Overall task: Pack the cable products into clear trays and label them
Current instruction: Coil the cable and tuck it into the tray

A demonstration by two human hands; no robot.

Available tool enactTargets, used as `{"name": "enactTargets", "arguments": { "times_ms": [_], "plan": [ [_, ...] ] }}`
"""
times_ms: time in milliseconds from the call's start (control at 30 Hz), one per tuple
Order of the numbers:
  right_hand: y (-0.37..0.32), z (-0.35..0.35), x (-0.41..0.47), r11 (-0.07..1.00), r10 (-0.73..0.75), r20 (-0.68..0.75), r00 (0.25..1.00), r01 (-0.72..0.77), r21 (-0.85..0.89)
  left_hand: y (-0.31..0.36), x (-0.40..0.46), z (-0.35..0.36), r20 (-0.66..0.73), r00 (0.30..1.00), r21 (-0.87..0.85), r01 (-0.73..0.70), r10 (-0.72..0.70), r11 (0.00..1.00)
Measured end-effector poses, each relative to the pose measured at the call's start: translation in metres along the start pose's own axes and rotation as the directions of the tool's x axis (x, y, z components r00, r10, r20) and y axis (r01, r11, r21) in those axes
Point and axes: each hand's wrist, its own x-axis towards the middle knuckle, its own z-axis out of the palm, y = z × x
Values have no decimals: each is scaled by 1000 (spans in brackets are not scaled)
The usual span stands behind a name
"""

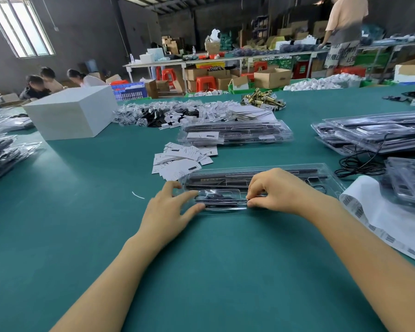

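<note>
A long clear tray point(285, 169) with black cable parts lies on the green table in front of me. My left hand point(170, 209) rests at its left end, fingers spread and fingertips touching the near compartment that holds a black cable bundle point(217, 197). My right hand point(280, 191) is over the tray's middle, its fingertips curled and pinching the tray's near rim. A loose pile of white label cards point(182, 159) lies just behind the tray's left end. A sheet of barcode stickers point(379, 219) lies to the right.
Stacks of filled clear trays point(235, 133) stand behind and at the right point(374, 133). A white box point(70, 116) sits at the back left, bagged parts point(168, 113) behind the cards, a loose black cable point(357, 164) at right. People work in the background.
</note>
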Motion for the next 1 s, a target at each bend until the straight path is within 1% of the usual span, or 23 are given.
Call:
{"name": "enactTargets", "arguments": {
  "times_ms": [67, 167, 233, 267, 500, 533, 600, 667, 733, 800, 833, 867, 933, 967, 1000],
  "plan": [
    [8, -4, -3, 987, 41, 58, 997, -49, 155, -1, 1, 2, 32, 999, -59, 8, -6, 998],
    [24, -15, -11, 912, 133, 122, 984, -169, 373, -1, 2, 2, 47, 999, -89, 25, -21, 996],
    [32, -21, -16, 866, 189, 129, 973, -227, 445, -1, 1, 2, 43, 999, -92, 31, -27, 995],
    [33, -23, -17, 862, 201, 133, 971, -240, 447, 0, 1, 2, 36, 999, -87, 28, -25, 996],
    [16, -25, -9, 958, 174, 124, 977, -197, 210, 7, 2, 7, -11, 999, -23, -32, 32, 999],
    [14, -23, -9, 964, 175, 99, 979, -191, 184, 8, 2, 8, -11, 999, -16, -33, 33, 999],
    [9, -15, -10, 978, 154, 6, 988, -154, 141, 7, 1, 11, -7, 1000, -14, -29, 28, 999],
    [2, 0, -11, 994, 88, -87, 992, -83, 65, 7, 0, 13, -9, 999, -14, -48, 48, 999],
    [-9, 21, -15, 998, -12, -176, 984, 2, -58, 7, 0, 15, -25, 995, -5, -95, 95, 995],
    [-18, 40, -15, 973, -153, -264, 952, 98, -208, 10, -2, 16, -25, 990, 10, -137, 138, 990],
    [-20, 47, -14, 962, -193, -284, 939, 125, -241, 11, -3, 16, -22, 988, 17, -151, 151, 988],
    [-20, 50, -12, 968, -194, -290, 937, 134, -214, 11, -3, 16, -18, 987, 18, -162, 162, 987],
    [-17, 52, -9, 989, -137, -295, 946, 114, -92, 8, -2, 12, 14, 984, -22, -175, 175, 984],
    [-15, 53, -9, 992, -121, -305, 945, 108, -58, 4, 0, 8, 37, 985, -71, -167, 170, 983],
    [-13, 54, -9, 994, -112, -319, 941, 104, -39, 0, 3, 5, 57, 988, -154, -130, 140, 979]
  ]
}}
